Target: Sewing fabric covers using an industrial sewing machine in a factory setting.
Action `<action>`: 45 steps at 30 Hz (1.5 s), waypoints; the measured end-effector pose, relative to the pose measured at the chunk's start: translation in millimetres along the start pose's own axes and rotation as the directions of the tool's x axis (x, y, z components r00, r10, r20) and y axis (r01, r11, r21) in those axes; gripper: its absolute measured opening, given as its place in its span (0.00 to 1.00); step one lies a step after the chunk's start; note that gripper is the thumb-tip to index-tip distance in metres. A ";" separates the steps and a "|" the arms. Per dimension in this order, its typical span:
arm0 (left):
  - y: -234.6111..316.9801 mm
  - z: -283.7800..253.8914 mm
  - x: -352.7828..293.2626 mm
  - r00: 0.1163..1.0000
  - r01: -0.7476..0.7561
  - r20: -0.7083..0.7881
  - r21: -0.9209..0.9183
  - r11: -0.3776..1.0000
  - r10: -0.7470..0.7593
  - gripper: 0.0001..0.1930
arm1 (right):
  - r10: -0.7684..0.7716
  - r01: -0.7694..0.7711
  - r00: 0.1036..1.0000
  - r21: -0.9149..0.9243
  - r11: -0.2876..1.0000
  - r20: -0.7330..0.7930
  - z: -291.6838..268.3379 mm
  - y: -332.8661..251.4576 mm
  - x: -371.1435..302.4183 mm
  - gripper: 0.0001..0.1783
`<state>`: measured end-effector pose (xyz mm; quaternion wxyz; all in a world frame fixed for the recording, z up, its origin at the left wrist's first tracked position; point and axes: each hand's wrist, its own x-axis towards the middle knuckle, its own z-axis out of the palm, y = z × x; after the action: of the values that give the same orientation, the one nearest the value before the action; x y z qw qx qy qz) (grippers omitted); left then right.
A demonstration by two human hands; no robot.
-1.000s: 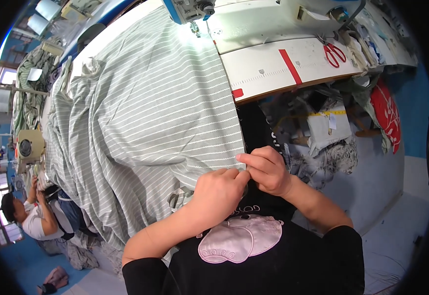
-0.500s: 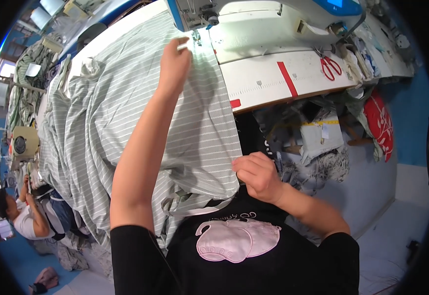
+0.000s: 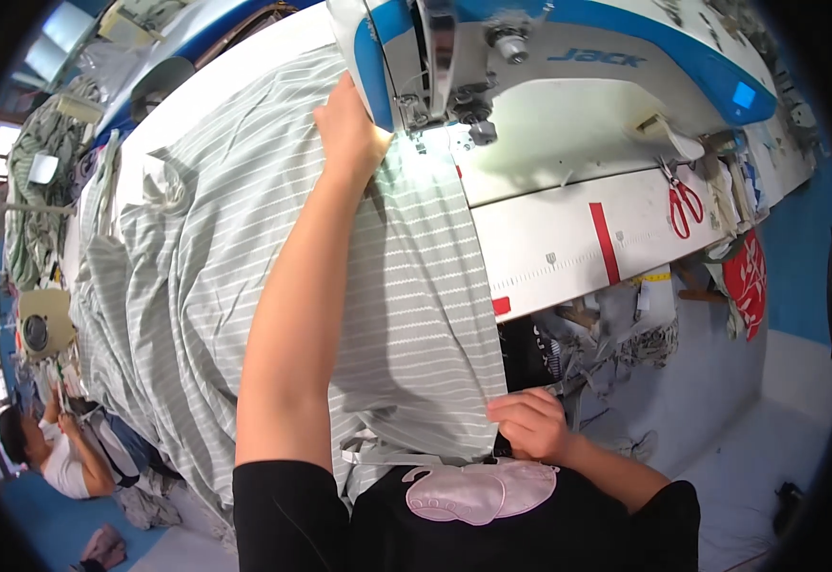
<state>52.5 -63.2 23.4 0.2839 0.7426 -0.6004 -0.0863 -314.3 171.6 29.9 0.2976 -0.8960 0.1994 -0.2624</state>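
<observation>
Striped grey-green fabric point(image 3: 244, 276) lies spread over the white sewing table point(image 3: 568, 238), its far edge drawn up to the needle of the sewing machine point(image 3: 549, 86) and its near end hanging off the table's front edge toward the person's lap. The left hand point(image 3: 349, 129) rests flat on the cloth just left of the needle, fingers loosely closed and pressing rather than gripping. The right hand point(image 3: 530, 424) is below the table's front edge, fingers pinched shut on the cloth's lower corner.

To do this well, I judge the seam edge should run straight from the pinched corner up to the needle, with light, even tension between the two hands, so that no fold gets caught. The left fingers should stay clear of the needle.

Red-handled scissors point(image 3: 685, 202) lie on the table well right of the machine. Scraps point(image 3: 616, 334) hang beneath the table. Another person point(image 3: 54, 448) sits far to the left.
</observation>
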 end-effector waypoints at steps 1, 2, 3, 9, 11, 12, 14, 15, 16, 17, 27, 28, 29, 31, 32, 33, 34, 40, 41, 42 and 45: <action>-3.9 3.4 1.0 1.000 -0.023 -0.019 -0.043 0.999 0.022 0.20 | -0.004 0.004 1.000 -0.004 1.000 0.015 -1.2 1.2 -0.3 0.01; -11.1 4.8 0.8 0.998 -0.042 -0.044 -0.078 0.996 0.038 0.19 | -0.016 0.016 0.999 -0.003 1.000 0.031 -0.9 2.3 0.3 0.01; -16.0 6.6 2.2 0.996 -0.063 -0.071 -0.113 0.992 0.055 0.18 | -0.028 0.029 0.999 -0.003 1.000 0.045 -0.8 3.6 2.3 0.02; -13.6 41.8 20.4 0.987 0.061 0.000 -0.925 0.375 -0.159 0.19 | 0.000 0.001 0.999 -0.015 1.000 0.033 -8.9 10.6 20.4 0.06; -1.3 59.1 31.8 0.982 0.122 0.002 -0.765 0.633 -0.187 0.21 | 0.031 -0.032 0.999 -0.033 0.999 -0.005 -16.3 14.4 24.7 0.05; -42.2 79.5 34.5 0.981 0.116 -0.016 -0.754 0.646 -0.194 0.21 | 0.010 -0.010 1.000 -0.021 1.000 -0.007 -16.5 13.1 31.3 0.05; -183.6 34.8 63.5 0.992 0.118 0.082 -0.885 0.450 -0.098 0.25 | -0.108 0.109 0.994 0.044 0.993 -0.021 -14.5 6.5 50.2 0.03; -240.7 4.7 57.7 0.992 0.124 0.115 -0.924 0.361 -0.048 0.27 | -0.180 0.182 0.983 0.092 0.979 -0.039 -13.1 2.8 60.6 0.02; -197.0 51.9 66.8 0.987 0.158 0.162 -0.945 0.285 -0.010 0.27 | -0.103 0.104 0.995 0.036 0.994 -0.014 -14.2 14.1 58.1 0.02; -127.1 82.0 68.9 0.989 0.143 0.120 -0.901 0.409 -0.081 0.27 | -0.051 0.051 0.999 -0.021 0.999 -0.003 -21.5 20.3 54.7 0.03; -67.7 27.4 108.8 0.978 -0.063 -0.208 -0.264 0.962 0.007 0.28 | -0.103 0.103 0.995 -0.009 0.995 0.002 -32.3 35.1 95.6 0.06; -74.7 26.9 115.5 0.978 -0.060 -0.208 -0.265 0.962 0.004 0.28 | -0.103 0.103 0.995 -0.008 0.995 0.005 -33.1 36.5 100.3 0.06; -76.8 26.1 122.7 0.985 -0.054 -0.173 -0.280 0.958 0.005 0.28 | -0.100 0.100 0.995 -0.019 0.995 0.011 -34.4 37.6 104.6 0.06; -81.2 25.0 132.4 0.994 -0.039 -0.106 -0.304 0.952 0.007 0.28 | -0.097 0.098 0.995 -0.038 0.994 0.023 -34.9 40.3 113.5 0.05; -77.9 26.7 133.9 0.994 -0.040 -0.105 -0.309 0.950 0.007 0.28 | -0.094 0.095 0.995 -0.041 0.995 0.026 -34.4 42.8 116.6 0.05; -74.5 28.2 135.1 0.991 -0.027 -0.129 -0.412 0.911 -0.028 0.28 | -0.100 0.100 0.995 -0.043 0.994 0.012 -33.6 45.5 119.6 0.05; -71.3 29.2 136.3 0.987 -0.018 -0.149 -0.509 0.861 -0.067 0.28 | -0.107 0.107 0.994 -0.045 0.993 -0.002 -32.8 48.2 122.7 0.04; -60.7 12.1 147.1 0.987 -0.034 -0.159 -0.382 0.924 -0.030 0.26 | -0.135 0.135 0.991 -0.063 0.989 -0.001 -35.5 63.1 145.0 0.04; -67.6 16.2 158.7 0.990 -0.001 -0.134 -0.317 0.948 -0.044 0.25 | -0.130 0.130 0.991 -0.076 0.989 0.001 -37.0 65.1 148.5 0.04; -69.0 14.7 166.4 0.992 0.031 -0.110 -0.249 0.968 -0.061 0.23 | -0.127 0.127 0.992 -0.089 0.988 0.004 -38.0 66.5 151.8 0.04; -79.8 6.8 178.5 0.996 0.029 -0.083 -0.100 0.995 -0.037 0.20 | -0.133 0.132 0.991 -0.094 0.987 0.003 -37.7 71.3 164.4 0.05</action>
<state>163.7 -223.9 13.9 0.3439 0.7404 -0.5706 -0.0890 -222.1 18.1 68.0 0.2366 -0.9198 0.1521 -0.2735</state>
